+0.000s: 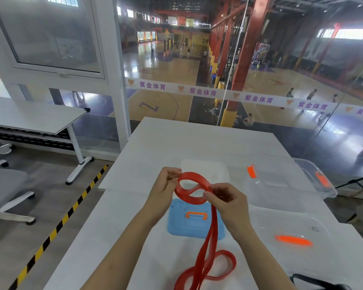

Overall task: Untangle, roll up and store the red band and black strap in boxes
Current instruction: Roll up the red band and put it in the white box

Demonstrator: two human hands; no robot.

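a white tabletop [147, 147] runs from 6 o'clock up toward a glass wall [197, 59] at 12 o'clock, and beyond the glass lies a large indoor sports hall with wooden courts and red columns. above the middle of the tabletop the left hand [162, 190] and right hand [225, 200] both hold the red band [192, 190], each grip closed on it: the left pinches the upper loop at its 10 o'clock edge, the right pinches where the loop crosses at 4 o'clock. the rest of the band hangs down and lies in curls on the tabletop at 6 o'clock. a blue lid [194, 219] with an orange handle lies flat under the hands. clear boxes [281, 183] with orange latches sit at 2 and 4 o'clock. the black strap [314, 281] shows at the 5 o'clock corner. a second white table [29, 118] and grey chairs stand at 9 o'clock, past yellow-black floor tape [57, 231].
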